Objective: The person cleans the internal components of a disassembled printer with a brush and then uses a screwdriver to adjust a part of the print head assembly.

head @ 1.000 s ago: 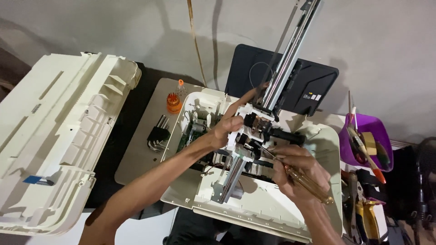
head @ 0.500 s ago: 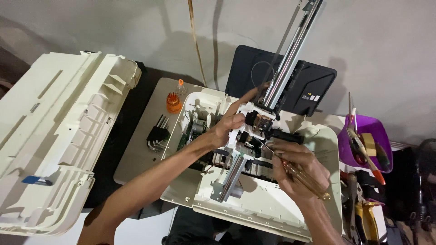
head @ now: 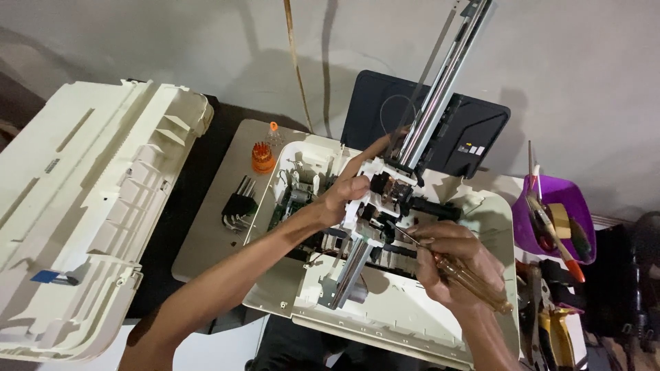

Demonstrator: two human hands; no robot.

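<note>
The opened printer [head: 385, 302] sits between the removed cover [head: 82, 206] at left and tool tub [head: 577, 199] at right.

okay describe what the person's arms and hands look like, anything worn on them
Both forearms are bare as far as the picture shows: no sleeves and no gloves. The left hand shows no ring, watch or band. The right hand is likewise uncovered, with nothing visible on the wrist. Both arms are slim and enter from the bottom edge.

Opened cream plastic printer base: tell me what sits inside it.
Inside the opened cream plastic printer base: a black-and-white carriage assembly, a tilted metal rail and a green circuit board. Both hands cover parts beneath.
</note>
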